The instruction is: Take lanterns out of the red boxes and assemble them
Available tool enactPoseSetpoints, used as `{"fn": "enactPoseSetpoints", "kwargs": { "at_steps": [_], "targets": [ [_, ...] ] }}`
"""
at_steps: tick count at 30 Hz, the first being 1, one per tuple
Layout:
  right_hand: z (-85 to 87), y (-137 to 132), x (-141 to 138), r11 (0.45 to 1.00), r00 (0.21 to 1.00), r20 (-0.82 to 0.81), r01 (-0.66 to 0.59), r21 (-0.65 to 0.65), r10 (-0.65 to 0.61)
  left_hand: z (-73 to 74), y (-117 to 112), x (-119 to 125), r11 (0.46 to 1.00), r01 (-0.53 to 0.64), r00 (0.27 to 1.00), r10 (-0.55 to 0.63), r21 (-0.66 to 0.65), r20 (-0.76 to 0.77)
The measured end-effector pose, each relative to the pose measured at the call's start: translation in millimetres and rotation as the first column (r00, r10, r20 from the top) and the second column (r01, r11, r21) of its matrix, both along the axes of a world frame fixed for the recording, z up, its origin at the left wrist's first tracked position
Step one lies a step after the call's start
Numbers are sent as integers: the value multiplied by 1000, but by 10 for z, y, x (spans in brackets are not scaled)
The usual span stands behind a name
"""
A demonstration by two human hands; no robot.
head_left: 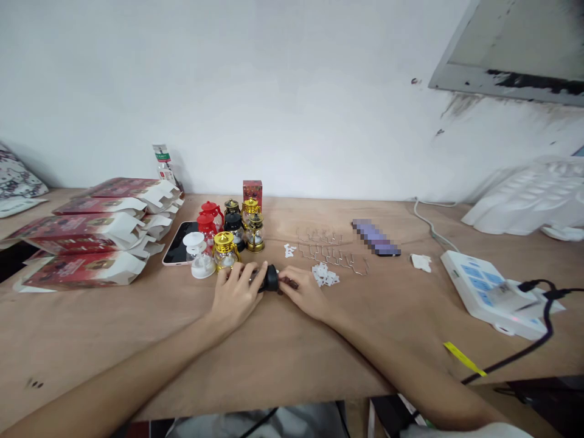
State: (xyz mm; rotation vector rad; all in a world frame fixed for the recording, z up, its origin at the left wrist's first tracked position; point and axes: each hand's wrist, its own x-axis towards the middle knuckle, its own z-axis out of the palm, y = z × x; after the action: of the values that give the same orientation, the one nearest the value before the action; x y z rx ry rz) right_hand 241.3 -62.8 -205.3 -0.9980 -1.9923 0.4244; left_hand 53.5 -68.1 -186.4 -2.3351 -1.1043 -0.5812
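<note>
Boxes, red and flattish (86, 234), stacked at far left of bench (255, 371), white flaps open toward the right. Pale-edged phone (176, 249) just beside them. Next, cluster of small lanterns, upright: white one (201, 261) in front, red pair (207, 224) behind, gold one (224, 245) near the left hand (238, 293). That hand grasps a black lantern (272, 278), tipped sideways, mid-bench toward the front edge. Right hand (303, 293) has fingers bunched at the lantern's right end; cannot tell what they pinch. Beyond: loose white pieces (325, 275), bent wires (331, 252) in rows, second phone (378, 238), white power strip (474, 286).
</note>
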Motion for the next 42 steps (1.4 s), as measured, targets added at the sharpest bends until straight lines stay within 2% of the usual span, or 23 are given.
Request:
{"fn": "enactPoseSetpoints", "kwargs": {
  "at_steps": [8, 16, 23, 30, 37, 42],
  "targets": [
    [11, -2, 6, 1000, 1000, 20, -17, 16, 16, -6, -8, -5, 999, 17, 1000, -16, 50, -2],
    [-7, -7, 1, 992, 988, 98, 116, 45, -120, -7, 10, -25, 997, 9, 1000, -9, 73, 1],
    [-18, 4, 11, 978, 951, 230, 194, 78, -207, 42, -7, -26, 984, 60, 997, -67, 169, 35],
    [-4, -18, -1, 965, 946, 217, 213, 154, -243, 71, -36, -32, 975, 69, 995, -83, 211, 60],
    [8, -29, -1, 957, 943, 219, 206, 203, -250, 117, -37, -31, 954, 124, 977, -165, 272, 133],
    [29, -54, -3, 978, 938, 305, 114, 177, -164, 100, -32, -45, 936, 172, 955, -235, 307, 182]
  ]
}}
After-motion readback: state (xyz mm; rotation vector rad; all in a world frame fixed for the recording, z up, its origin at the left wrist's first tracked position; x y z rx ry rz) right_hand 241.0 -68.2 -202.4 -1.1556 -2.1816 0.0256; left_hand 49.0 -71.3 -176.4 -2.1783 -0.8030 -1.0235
